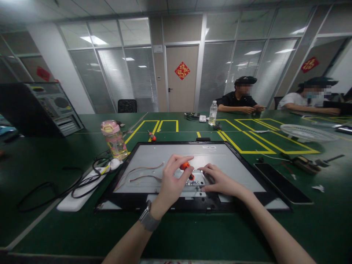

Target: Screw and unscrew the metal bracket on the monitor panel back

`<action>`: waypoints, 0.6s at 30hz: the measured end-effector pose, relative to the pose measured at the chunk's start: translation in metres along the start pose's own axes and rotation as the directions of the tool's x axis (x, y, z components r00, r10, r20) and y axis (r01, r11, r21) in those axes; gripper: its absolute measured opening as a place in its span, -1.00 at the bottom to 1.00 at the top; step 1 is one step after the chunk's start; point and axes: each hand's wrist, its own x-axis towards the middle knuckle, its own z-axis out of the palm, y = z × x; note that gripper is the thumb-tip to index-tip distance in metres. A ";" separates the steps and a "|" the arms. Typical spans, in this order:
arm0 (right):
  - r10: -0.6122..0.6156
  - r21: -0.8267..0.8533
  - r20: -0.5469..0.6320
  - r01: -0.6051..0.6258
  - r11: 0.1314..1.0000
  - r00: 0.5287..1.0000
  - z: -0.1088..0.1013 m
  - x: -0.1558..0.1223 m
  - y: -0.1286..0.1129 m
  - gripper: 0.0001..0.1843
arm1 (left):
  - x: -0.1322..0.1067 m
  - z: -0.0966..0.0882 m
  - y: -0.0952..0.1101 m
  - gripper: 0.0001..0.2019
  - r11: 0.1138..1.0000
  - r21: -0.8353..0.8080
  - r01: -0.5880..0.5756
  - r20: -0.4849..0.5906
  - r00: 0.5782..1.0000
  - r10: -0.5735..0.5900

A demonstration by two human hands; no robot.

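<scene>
The stubby orange-and-black screwdriver [185, 166] sits upright or slightly tilted over the middle of the near edge of a flat grey metal display panel [228, 159] with a black frame. The left hand [173, 179] pinches its handle between thumb and fingers; the tip is too small to make out. Below it is a shiny silver mounting plate [202, 178]. The right hand [220, 180] rests at that plate's right side, fingers and thumb spread, with nothing visibly gripped.

From where I stand, this looks like screw work at the plate. Judging by the pose, the next move calls for the driver kept straight and seated, the right hand steadying the plate, and care around the 2 thin brown wires [145, 167] on the left.

Left of the panel lies a long white power strip [73, 201]; to its right, a black rectangular phone [282, 183]. Across the green table [176, 236], 2 people in dark caps sit working.
</scene>
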 end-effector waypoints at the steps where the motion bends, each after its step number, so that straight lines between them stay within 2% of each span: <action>1: -0.001 0.000 -0.001 0.001 1.000 1.000 0.000 0.000 0.000 -0.26 | 0.000 -0.001 0.000 -0.75 1.000 -0.015 0.010 0.021 1.000 -0.010; 4: -0.001 -0.006 -0.005 0.001 1.000 1.000 0.000 0.000 -0.001 -0.26 | -0.003 -0.001 0.000 -0.63 0.989 -0.121 0.083 0.114 0.991 -0.069; 7: 0.006 -0.012 0.003 -0.006 1.000 1.000 -0.001 -0.001 -0.003 -0.27 | -0.005 0.001 -0.002 -0.56 0.969 -0.190 0.159 0.153 0.980 -0.130; 9: 0.010 -0.015 0.006 -0.010 1.000 1.000 -0.002 -0.001 -0.004 -0.28 | -0.004 0.003 -0.003 -0.58 0.976 -0.166 0.140 0.138 0.983 -0.117; 14: -0.001 -0.013 -0.007 0.001 1.000 1.000 -0.001 -0.001 -0.001 -0.29 | -0.001 0.003 0.000 -0.73 0.999 -0.034 -0.007 0.049 0.999 0.009; 18: -0.007 -0.017 -0.009 0.007 1.000 1.000 0.000 0.000 0.000 -0.28 | -0.002 0.000 0.001 -0.64 0.997 -0.083 0.005 0.115 0.993 0.005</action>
